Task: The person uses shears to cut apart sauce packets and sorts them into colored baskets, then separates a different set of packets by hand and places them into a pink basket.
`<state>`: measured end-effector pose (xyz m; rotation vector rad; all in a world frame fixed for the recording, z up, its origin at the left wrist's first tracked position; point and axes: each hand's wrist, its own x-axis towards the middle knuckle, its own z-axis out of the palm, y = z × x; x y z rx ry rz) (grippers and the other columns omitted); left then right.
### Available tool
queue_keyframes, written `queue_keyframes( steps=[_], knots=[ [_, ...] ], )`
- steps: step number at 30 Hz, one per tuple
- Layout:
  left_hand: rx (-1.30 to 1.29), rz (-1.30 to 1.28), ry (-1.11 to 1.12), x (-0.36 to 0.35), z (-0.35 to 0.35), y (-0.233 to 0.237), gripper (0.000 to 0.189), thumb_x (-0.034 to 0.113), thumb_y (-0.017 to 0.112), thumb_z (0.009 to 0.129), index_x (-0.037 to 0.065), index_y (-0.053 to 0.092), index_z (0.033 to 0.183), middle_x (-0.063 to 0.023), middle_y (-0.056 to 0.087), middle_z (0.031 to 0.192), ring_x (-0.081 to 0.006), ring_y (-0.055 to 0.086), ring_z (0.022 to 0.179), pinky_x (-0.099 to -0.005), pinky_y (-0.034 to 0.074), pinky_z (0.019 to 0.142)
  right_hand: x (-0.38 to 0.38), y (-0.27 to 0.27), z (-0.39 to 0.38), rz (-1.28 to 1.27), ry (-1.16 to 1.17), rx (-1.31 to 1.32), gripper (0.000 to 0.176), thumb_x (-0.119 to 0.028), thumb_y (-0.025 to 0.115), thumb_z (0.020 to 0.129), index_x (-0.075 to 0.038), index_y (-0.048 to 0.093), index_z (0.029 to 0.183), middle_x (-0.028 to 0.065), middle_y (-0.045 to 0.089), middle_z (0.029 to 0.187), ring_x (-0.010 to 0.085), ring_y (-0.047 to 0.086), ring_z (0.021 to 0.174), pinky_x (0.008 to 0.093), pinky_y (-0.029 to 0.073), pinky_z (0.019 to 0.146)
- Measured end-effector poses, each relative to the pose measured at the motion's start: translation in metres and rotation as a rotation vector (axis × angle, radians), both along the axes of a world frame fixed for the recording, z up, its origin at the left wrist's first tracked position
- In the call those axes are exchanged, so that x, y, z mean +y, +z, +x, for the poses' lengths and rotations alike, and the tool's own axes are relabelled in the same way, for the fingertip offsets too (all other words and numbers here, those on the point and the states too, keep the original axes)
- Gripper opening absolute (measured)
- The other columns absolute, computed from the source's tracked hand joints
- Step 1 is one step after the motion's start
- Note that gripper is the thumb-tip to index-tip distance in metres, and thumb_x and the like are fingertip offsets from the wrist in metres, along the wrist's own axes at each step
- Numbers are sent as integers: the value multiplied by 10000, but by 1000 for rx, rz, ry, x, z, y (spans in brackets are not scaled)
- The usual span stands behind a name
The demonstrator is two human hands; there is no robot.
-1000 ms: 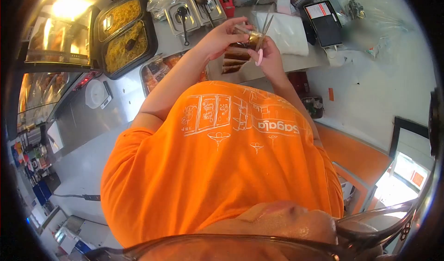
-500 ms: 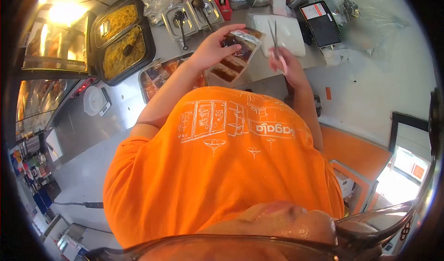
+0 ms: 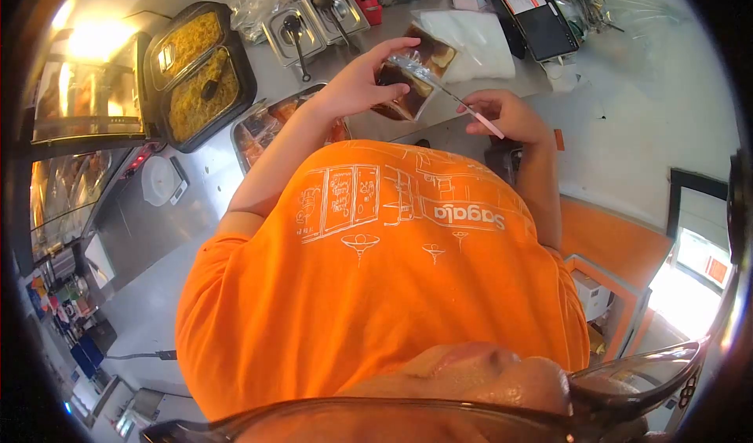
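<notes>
A clear plastic pouch (image 3: 398,104) filled with dark brown sauce is pinched in my left hand (image 3: 369,78), its thumb below and fingers spread along the top. Beyond it, a second brown pouch with pale pieces (image 3: 436,54) overlaps it in this view. My right hand (image 3: 510,117) grips a pair of scissors (image 3: 488,124) with pink handles. Their blades point left, lying across the silvery upper edge of the pouch. Just behind the hands, a stack of white plastic sheets (image 3: 482,47) rests on the steel counter.
Two steel tubs (image 3: 292,36) with black ladles stand beyond my left arm. Left of them sits a black two-part pan (image 3: 196,74) of yellow food. Near my left forearm is a steel tray (image 3: 259,133) of packed items. A black tablet (image 3: 541,23) stands at right.
The scissors have swung from pointing upward to pointing left, their blades now at the pouch's edge. My left hand has turned the pouches slightly.
</notes>
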<state>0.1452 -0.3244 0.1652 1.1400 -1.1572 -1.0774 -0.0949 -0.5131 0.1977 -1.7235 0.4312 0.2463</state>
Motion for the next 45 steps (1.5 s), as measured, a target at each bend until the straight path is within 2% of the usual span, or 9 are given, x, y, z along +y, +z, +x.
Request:
queue_keyframes(
  steps=[7, 16, 19, 25, 28, 31, 37, 40, 45],
  knots=[
    [-181, -56, 19, -2, -1, -6, 702, -85, 631, 817, 78, 369, 1447, -47, 446, 1389, -133, 424, 1257, -271, 370, 1035, 4, 2, 2, 53, -4, 0, 438, -157, 839, 731, -18, 653, 1103, -80, 539, 721, 14, 461, 667, 196, 357, 585],
    [-88, 27, -41, -3, -4, -1, 696, -65, 633, 816, 78, 373, 1445, -57, 430, 1420, -139, 388, 1300, -283, 338, 1071, 4, 3, -5, 72, -26, 63, 370, -145, 826, 745, -27, 668, 1057, -50, 560, 645, 32, 465, 521, 207, 352, 473],
    [-124, 27, -65, -4, -6, 2, 701, -62, 639, 807, 74, 377, 1443, -52, 432, 1425, -144, 379, 1316, -289, 325, 1081, 6, 1, -2, 62, 18, 77, 380, -141, 814, 746, -32, 646, 1069, -10, 643, 737, 33, 491, 560, 197, 371, 491],
    [-142, -15, -60, -4, -9, 1, 703, -59, 644, 807, 71, 375, 1444, -46, 426, 1435, -139, 383, 1315, -288, 328, 1078, 4, -8, -5, 103, -14, 136, 400, -137, 828, 733, -24, 644, 1069, 12, 667, 858, 40, 513, 595, 208, 394, 508],
    [-2, 33, -121, -3, -13, 4, 706, -63, 644, 812, 71, 369, 1448, -44, 429, 1429, -131, 402, 1291, -282, 350, 1062, 13, -14, -3, 93, -49, 81, 411, -138, 833, 728, -24, 644, 1074, 17, 670, 875, 46, 512, 598, 214, 398, 507],
    [-22, 48, -86, -1, -15, 3, 702, -62, 638, 821, 77, 364, 1453, -43, 434, 1420, -127, 423, 1262, -275, 361, 1049, 22, -22, -3, 68, -133, -43, 373, -194, 839, 730, -48, 673, 1030, -50, 609, 697, 23, 474, 557, 197, 354, 486],
    [214, 109, -143, 4, -20, 8, 699, -68, 629, 823, 94, 372, 1452, -39, 458, 1389, -125, 437, 1241, -259, 397, 1014, 24, -26, -6, 195, -124, -18, 423, -145, 845, 705, -24, 659, 1064, -25, 599, 700, 50, 497, 570, 207, 378, 502],
    [190, 153, -163, 3, -21, 2, 687, -55, 629, 824, 95, 381, 1447, -39, 475, 1371, -126, 477, 1203, -271, 432, 993, 26, -30, -3, 231, -107, -28, 441, -165, 851, 697, -24, 662, 1069, -27, 598, 697, 50, 498, 569, 204, 375, 499],
    [424, 218, -160, 5, -24, 0, 673, -25, 639, 833, 95, 386, 1445, -65, 531, 1303, -157, 560, 1115, -301, 490, 937, 32, -44, -3, 233, -137, -122, 371, -159, 826, 743, -48, 668, 1059, -44, 610, 745, 27, 491, 592, 191, 366, 511]
  ],
)
